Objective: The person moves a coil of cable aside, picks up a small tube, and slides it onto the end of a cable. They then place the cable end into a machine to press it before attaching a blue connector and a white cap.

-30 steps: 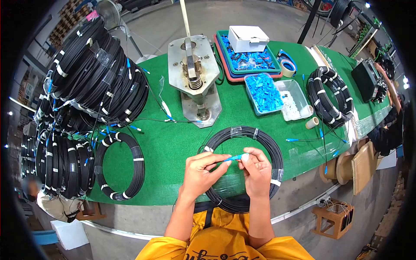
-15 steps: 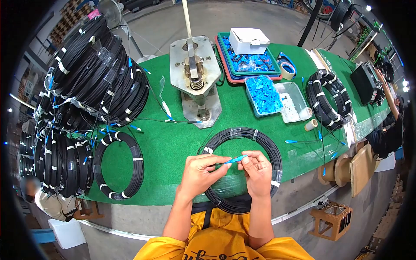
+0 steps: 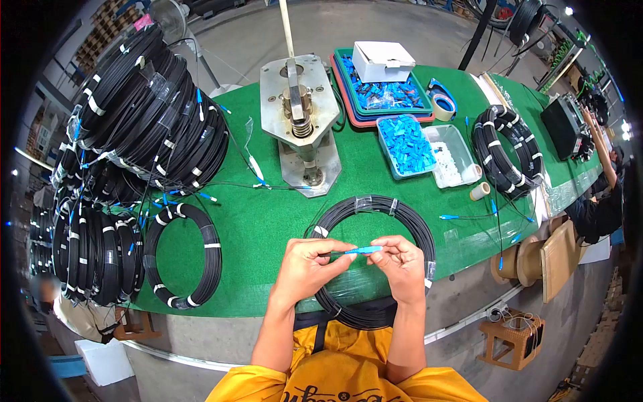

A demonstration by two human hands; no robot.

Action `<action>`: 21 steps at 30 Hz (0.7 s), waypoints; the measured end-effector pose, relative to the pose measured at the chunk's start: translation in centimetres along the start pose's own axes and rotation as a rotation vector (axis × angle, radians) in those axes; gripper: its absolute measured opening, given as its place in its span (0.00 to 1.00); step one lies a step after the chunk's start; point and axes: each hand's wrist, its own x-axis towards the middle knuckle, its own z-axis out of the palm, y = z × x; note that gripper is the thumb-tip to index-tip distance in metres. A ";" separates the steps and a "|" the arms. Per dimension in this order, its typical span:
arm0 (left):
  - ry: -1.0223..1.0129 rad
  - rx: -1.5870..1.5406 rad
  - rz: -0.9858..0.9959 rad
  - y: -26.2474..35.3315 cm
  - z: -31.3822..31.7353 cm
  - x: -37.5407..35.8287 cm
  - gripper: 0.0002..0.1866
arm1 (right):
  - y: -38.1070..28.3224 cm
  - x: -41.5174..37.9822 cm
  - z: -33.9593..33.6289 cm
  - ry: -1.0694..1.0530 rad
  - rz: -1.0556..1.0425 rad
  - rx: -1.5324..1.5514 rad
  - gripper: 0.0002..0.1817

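Note:
A blue fibre-optic connector [image 3: 365,250] on the end of a black cable spans the gap between my two hands, lying nearly level. My left hand [image 3: 309,266] pinches its ribbed tail where the cable goes in. The thumb and fingers of my right hand [image 3: 400,266] are closed on the connector's other end, and the fingertips hide part of it. Beneath both hands lies a coil of black cable [image 3: 418,231] bound with clear and white tape, reaching over the table's near edge.
A metal hand press [image 3: 298,100] stands behind the coil. Tubs hold blue connector parts [image 3: 408,147] and small white parts [image 3: 445,164]. Cable coils [image 3: 154,114] are piled at left; another coil [image 3: 509,154] lies right. A person's arm [image 3: 603,151] shows at far right.
The connector has tipped from slanting up at the right to nearly level. My right hand has shifted slightly right and its fingers have changed position on the connector; my left hand keeps its pinch.

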 end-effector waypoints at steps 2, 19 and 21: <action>-0.022 -0.043 -0.066 0.1 0.0 0.1 0.07 | -0.2 -0.2 0.1 -0.042 -0.028 -0.067 0.12; 0.074 0.044 0.204 -0.1 0.9 -0.1 0.08 | -0.6 -0.4 0.4 -0.024 -0.092 -0.092 0.09; 0.074 0.057 0.199 0.0 0.9 -0.2 0.08 | -0.6 -0.4 0.7 -0.028 -0.104 -0.126 0.09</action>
